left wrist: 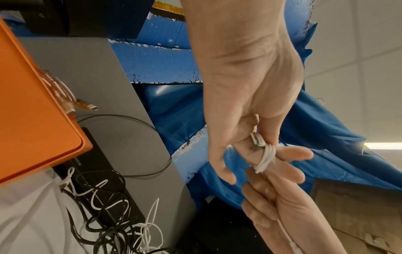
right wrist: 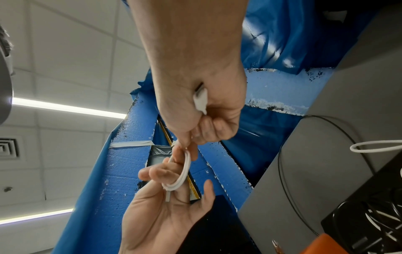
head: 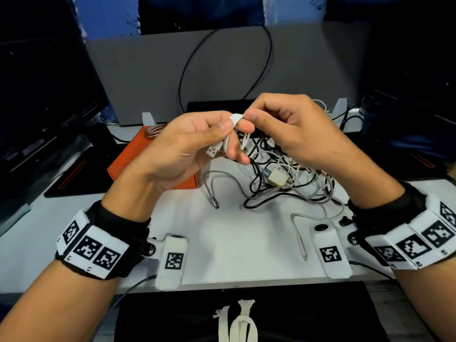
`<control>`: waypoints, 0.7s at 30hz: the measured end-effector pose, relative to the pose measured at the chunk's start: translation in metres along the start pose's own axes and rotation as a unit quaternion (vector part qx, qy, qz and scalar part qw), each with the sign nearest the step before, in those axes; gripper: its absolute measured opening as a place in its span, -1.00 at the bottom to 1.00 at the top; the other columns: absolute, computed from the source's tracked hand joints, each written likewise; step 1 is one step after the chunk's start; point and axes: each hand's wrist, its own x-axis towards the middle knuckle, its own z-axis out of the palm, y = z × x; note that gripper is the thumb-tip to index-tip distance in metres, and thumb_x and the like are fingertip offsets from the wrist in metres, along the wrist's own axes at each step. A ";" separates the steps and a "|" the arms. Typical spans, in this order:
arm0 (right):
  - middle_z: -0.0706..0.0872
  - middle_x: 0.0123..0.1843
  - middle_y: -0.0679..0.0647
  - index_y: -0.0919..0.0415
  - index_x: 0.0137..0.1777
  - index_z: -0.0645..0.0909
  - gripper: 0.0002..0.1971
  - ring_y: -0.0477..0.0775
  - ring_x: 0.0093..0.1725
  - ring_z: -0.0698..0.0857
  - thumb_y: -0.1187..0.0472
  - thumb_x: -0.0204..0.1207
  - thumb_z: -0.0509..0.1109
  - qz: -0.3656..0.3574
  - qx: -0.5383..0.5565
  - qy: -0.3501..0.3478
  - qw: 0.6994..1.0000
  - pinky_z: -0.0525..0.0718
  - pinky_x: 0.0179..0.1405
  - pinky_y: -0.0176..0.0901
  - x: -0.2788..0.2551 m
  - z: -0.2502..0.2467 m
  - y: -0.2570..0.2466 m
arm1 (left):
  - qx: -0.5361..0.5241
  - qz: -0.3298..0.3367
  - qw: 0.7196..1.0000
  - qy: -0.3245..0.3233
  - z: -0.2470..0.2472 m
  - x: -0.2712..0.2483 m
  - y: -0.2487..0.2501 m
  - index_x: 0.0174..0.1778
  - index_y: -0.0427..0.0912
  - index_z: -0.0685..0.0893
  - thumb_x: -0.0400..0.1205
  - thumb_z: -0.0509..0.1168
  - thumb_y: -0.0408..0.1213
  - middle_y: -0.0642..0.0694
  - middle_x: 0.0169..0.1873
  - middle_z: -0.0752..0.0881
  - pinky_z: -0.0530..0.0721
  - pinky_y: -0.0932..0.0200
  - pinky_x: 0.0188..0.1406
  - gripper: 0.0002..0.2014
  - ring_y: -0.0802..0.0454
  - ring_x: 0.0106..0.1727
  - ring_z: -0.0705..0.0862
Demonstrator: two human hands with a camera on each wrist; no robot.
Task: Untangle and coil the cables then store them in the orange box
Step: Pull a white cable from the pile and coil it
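Note:
My two hands meet above the white table (head: pixel 234 255). A white cable (head: pixel 235 118) is wound in a small coil round two fingers of my left hand (head: pixel 232 130), with the thumb pressing on it; its USB plug (head: pixel 212 151) hangs below. In the left wrist view the coil (left wrist: pixel 265 158) loops those fingers. My right hand (head: pixel 253 114) pinches the coil's top, and the right wrist view shows the cable's other white plug (right wrist: pixel 201 101) tucked in its palm. The orange box (head: pixel 128 159) lies left, with a coiled copper braided cable (head: pixel 154 132) in it.
A tangle of black and white cables (head: pixel 291 176) with a cream adapter (head: pixel 277 179) lies under my right hand. A grey cable end (head: pixel 216 204) and a thin white cable end (head: pixel 302 245) trail toward me. A grey panel (head: pixel 222 70) stands behind; a dark monitor (head: pixel 42 99) sits left.

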 end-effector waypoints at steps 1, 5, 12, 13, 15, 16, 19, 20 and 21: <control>0.53 -0.45 -0.18 0.05 0.01 0.77 -0.78 -0.21 -0.48 0.44 0.06 0.80 0.32 -0.003 -0.002 0.002 1.000 0.34 -0.42 -0.43 0.000 0.000 0.000 | -0.009 0.011 1.000 0.012 0.000 0.000 0.001 0.15 -0.33 0.66 0.79 0.10 -0.31 -0.02 -0.37 0.71 0.68 -0.06 0.21 -0.75 -0.06 -0.17 0.81; 0.63 -0.41 -0.09 -0.06 0.22 0.76 -0.77 -0.17 -0.49 0.55 0.07 0.83 0.25 0.023 -0.054 -0.021 0.998 0.44 -0.42 -0.36 0.004 -0.001 0.011 | -0.129 0.045 0.987 0.090 0.003 0.003 0.003 0.10 -0.21 0.63 0.84 0.03 -0.34 0.00 -0.24 0.80 0.65 -0.14 0.33 -0.75 -0.01 -0.02 0.83; 0.72 -0.45 -0.15 0.22 -0.26 0.57 -0.61 -0.13 -0.49 0.65 0.08 0.81 0.26 0.037 -0.098 -0.154 0.983 0.61 -0.33 -0.19 -0.003 0.024 0.006 | 0.099 0.091 0.972 0.191 0.009 0.007 -0.005 0.20 -0.20 0.64 0.85 0.15 -0.30 -0.10 0.05 0.88 0.66 -0.15 0.35 -0.83 -0.10 0.22 0.80; 0.73 -0.44 -0.12 0.23 -0.26 0.56 -0.61 -0.13 -0.50 0.66 0.07 0.81 0.27 0.037 -0.093 -0.164 0.981 0.61 -0.34 -0.20 -0.004 0.025 0.004 | 0.156 0.092 0.966 0.185 0.010 0.006 -0.006 0.20 -0.22 0.64 0.84 0.17 -0.30 -0.11 0.04 0.88 0.70 -0.13 0.30 -0.84 -0.09 0.18 0.81; 0.74 -0.46 -0.07 0.25 -0.27 0.58 -0.60 -0.13 -0.54 0.64 0.05 0.79 0.30 0.043 -0.081 -0.167 0.982 0.62 -0.37 -0.18 -0.005 0.023 0.002 | 0.279 0.086 0.943 0.161 0.009 0.005 -0.010 0.16 -0.25 0.65 0.84 0.19 -0.28 -0.05 -0.05 0.87 0.75 -0.11 0.15 -0.84 -0.02 0.04 0.82; 0.74 -0.47 -0.07 0.23 -0.26 0.63 -0.61 -0.14 -0.56 0.62 0.03 0.78 0.32 0.049 -0.082 -0.161 0.982 0.60 -0.39 -0.18 -0.005 0.020 0.000 | 0.346 0.077 0.924 0.145 0.007 0.005 -0.012 0.14 -0.23 0.66 0.83 0.20 -0.22 -0.02 -0.12 0.84 0.74 -0.16 0.05 -0.82 -0.02 -0.05 0.81; 0.64 -0.56 -0.08 0.11 -0.27 0.72 -0.65 -0.15 -0.59 0.50 -0.08 0.68 0.44 0.070 -0.075 -0.112 0.988 0.45 -0.52 -0.28 -0.004 0.007 -0.006 | 0.392 0.033 0.917 0.068 0.002 0.004 -0.011 0.07 -0.19 0.65 0.82 0.17 -0.09 -0.07 -0.16 0.81 0.68 -0.41 -0.07 -0.74 -0.36 -0.12 0.73; 0.58 -0.58 -0.07 0.11 -0.30 0.72 -0.63 -0.15 -0.60 0.45 -0.12 0.64 0.48 0.073 -0.062 -0.090 0.991 0.40 -0.56 -0.33 -0.004 0.004 -0.007 | 0.362 0.027 0.931 0.049 0.001 0.004 -0.009 0.08 -0.21 0.67 0.83 0.18 -0.11 -0.10 -0.13 0.82 0.67 -0.47 -0.03 -0.74 -0.40 -0.10 0.73; 0.53 -0.58 -0.06 0.13 -0.32 0.70 -0.60 -0.14 -0.59 0.41 -0.16 0.60 0.51 0.074 -0.049 -0.071 0.994 0.36 -0.58 -0.34 -0.004 0.000 -0.009 | 0.324 0.022 0.945 0.036 0.000 0.003 -0.007 0.10 -0.26 0.68 0.85 0.19 -0.17 -0.14 -0.11 0.82 0.68 -0.45 0.07 -0.75 -0.39 -0.05 0.74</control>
